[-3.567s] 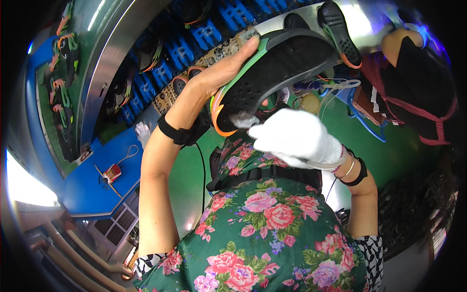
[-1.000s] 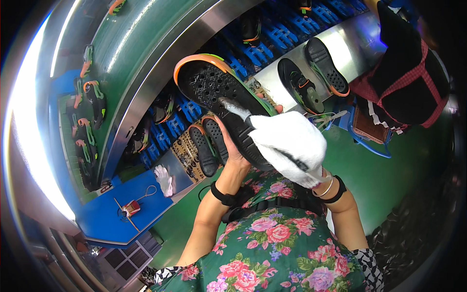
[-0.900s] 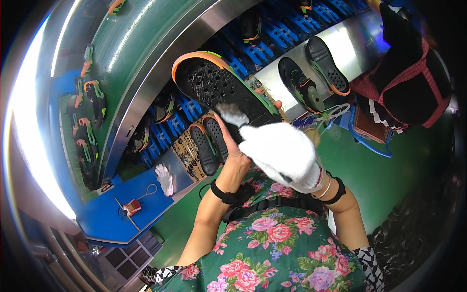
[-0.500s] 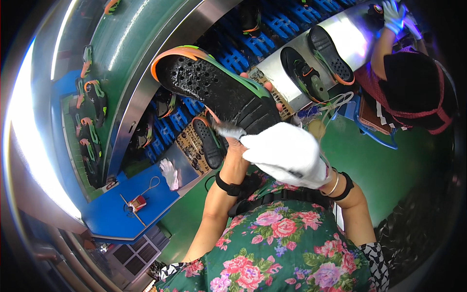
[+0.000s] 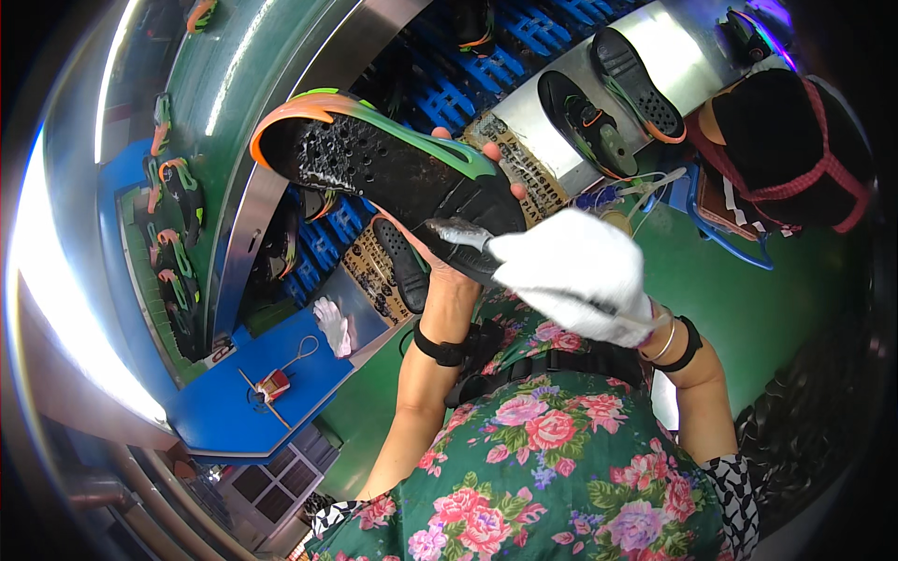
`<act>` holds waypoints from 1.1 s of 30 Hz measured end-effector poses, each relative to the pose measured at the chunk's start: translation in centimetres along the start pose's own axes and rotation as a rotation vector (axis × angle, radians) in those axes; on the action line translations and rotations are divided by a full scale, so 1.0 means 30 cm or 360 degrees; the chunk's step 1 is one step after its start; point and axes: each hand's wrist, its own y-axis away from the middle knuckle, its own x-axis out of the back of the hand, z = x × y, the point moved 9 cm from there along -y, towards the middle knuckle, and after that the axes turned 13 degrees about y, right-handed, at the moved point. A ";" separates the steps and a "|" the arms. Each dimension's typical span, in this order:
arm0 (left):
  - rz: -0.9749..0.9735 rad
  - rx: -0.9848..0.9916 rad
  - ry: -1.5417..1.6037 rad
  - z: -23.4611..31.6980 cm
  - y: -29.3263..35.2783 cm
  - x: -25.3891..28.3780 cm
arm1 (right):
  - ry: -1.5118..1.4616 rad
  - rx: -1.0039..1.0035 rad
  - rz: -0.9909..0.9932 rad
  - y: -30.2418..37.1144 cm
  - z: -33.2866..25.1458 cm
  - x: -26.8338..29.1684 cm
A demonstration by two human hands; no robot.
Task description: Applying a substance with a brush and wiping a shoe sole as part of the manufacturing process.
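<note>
A large black shoe sole (image 5: 412,182) with an orange and green rim lies tilted in my bare left hand (image 5: 456,279), its inner side up. The thumb side is at the near edge, and fingertips curl over the far edge. White wet-looking streaks cover the holed end. My right hand (image 5: 572,276), in a white glove, is closed round a brush (image 5: 460,234); the glove hides its handle. The pale bristles touch the sole near its ridged, narrower part. Behind my left wrist, a smaller holed black sole (image 5: 400,266) rests on a cardboard strip (image 5: 374,280).
On the metal ledge at right lie a black shoe upper (image 5: 580,122) and another sole (image 5: 638,84). Blue slats (image 5: 533,42) run behind. A green conveyor (image 5: 224,122) carries shoes at left. Pale gloves (image 5: 332,325) lie by a blue table (image 5: 224,402). A co-worker (image 5: 776,140) sits at right.
The sole has shifted slightly left in my left hand's hold. My right hand has moved a little right with the brush, whose bristles now sit further along the sole. The co-worker leans nearer the ledge.
</note>
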 end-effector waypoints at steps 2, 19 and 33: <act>0.0055 -0.0022 -0.0046 -0.005 -0.005 0.012 | 0.0037 0.0110 -0.0043 0.035 -0.039 -0.031; 0.0153 0.0285 -0.0246 -0.010 -0.013 0.014 | -0.0223 -0.0070 -0.0196 -0.009 0.039 -0.014; 0.0140 0.0709 -0.0122 -0.017 -0.020 0.027 | -0.0013 0.0204 -0.0434 0.020 0.001 -0.068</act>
